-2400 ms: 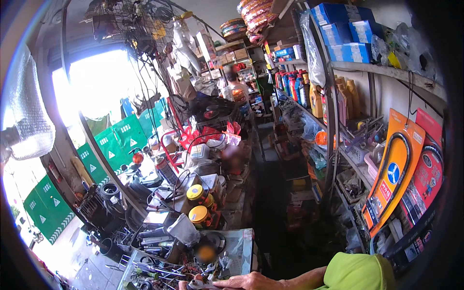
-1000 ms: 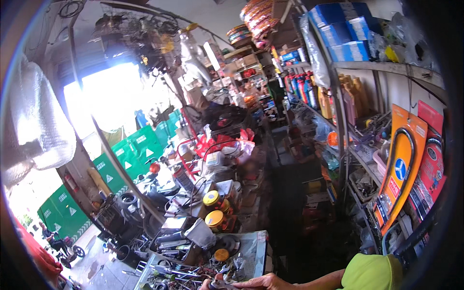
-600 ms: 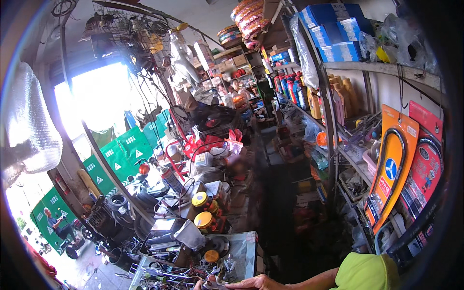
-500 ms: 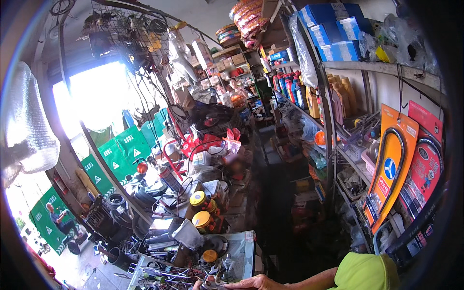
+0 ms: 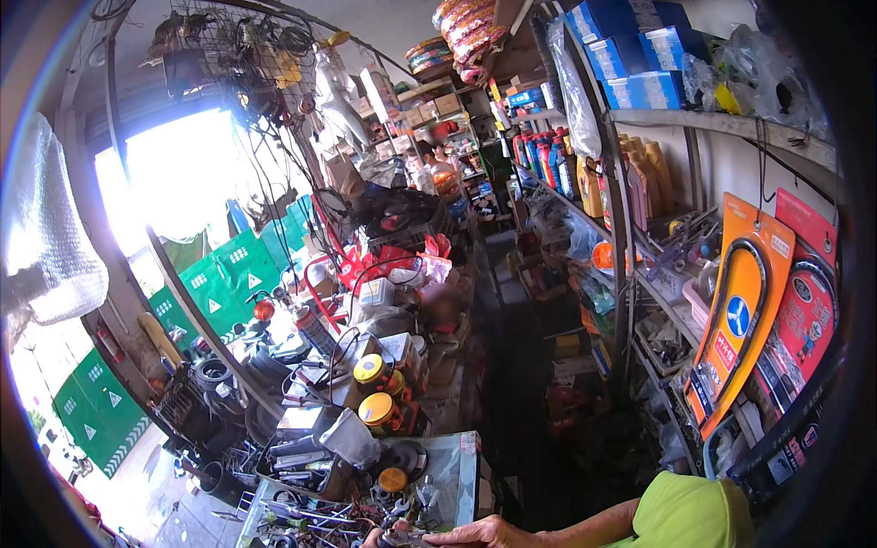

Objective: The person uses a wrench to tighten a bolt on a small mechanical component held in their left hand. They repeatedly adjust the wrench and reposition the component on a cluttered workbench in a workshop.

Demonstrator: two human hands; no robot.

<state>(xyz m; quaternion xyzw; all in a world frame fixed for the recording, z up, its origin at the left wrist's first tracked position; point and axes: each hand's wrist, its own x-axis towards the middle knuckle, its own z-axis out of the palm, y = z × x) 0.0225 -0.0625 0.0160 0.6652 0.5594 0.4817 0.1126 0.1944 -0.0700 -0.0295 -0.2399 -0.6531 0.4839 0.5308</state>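
At the lower edge, my right hand [image 5: 484, 532] reaches in from the right below a yellow-green sleeve [image 5: 690, 511]. Its fingers point left and close on a small greyish metal part [image 5: 402, 537], whose kind I cannot make out. On the other side of this part, the fingertips of my left hand [image 5: 373, 538] show, pressed to it; the rest of that hand is cut off. Both hands are over the near side of a glass-topped counter [image 5: 461, 466]. Just beyond them lie a loose heap of tools [image 5: 311, 516], an orange-lidded jar [image 5: 393, 480] and a small clear bottle [image 5: 427, 491].
Yellow-lidded tubs [image 5: 376, 408] and a plastic bag [image 5: 352, 440] stand farther back on the cluttered counter. A dark narrow aisle [image 5: 516, 365] runs between it and the right-hand shelves [image 5: 676, 310]. Orange carded locks [image 5: 740, 310] hang at right. Green panels [image 5: 219, 283] stand outside.
A person riding past outside at the left has gone out of view. The whole picture has shifted slightly. My hands stay nearly in place around the metal part.
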